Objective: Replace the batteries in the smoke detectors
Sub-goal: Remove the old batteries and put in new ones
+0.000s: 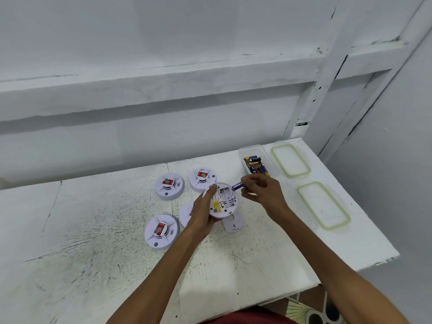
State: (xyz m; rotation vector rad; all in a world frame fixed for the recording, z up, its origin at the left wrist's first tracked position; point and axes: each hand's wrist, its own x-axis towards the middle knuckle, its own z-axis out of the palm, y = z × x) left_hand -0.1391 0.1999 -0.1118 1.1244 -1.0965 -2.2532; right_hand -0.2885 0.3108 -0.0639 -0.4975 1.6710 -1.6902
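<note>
My left hand [203, 212] grips a white round smoke detector [224, 202] turned back-up, its open battery bay facing me with a yellow label beside it. My right hand [261, 191] pinches a purple battery [237, 186] at the detector's upper right edge, right over the bay. Three more detectors lie face-up with red stickers: one at the back left [169, 186], one at the back [202, 179], one at the front left [161, 231]. A further white round piece [185, 213] is half hidden behind my left hand.
A clear box of batteries [256, 163] stands at the back right of the white table [105, 242]. Two clear lids with green rims lie right of it, one at the back [290, 163] and one nearer [323, 204]. A white mounting plate [233, 224] lies under the held detector.
</note>
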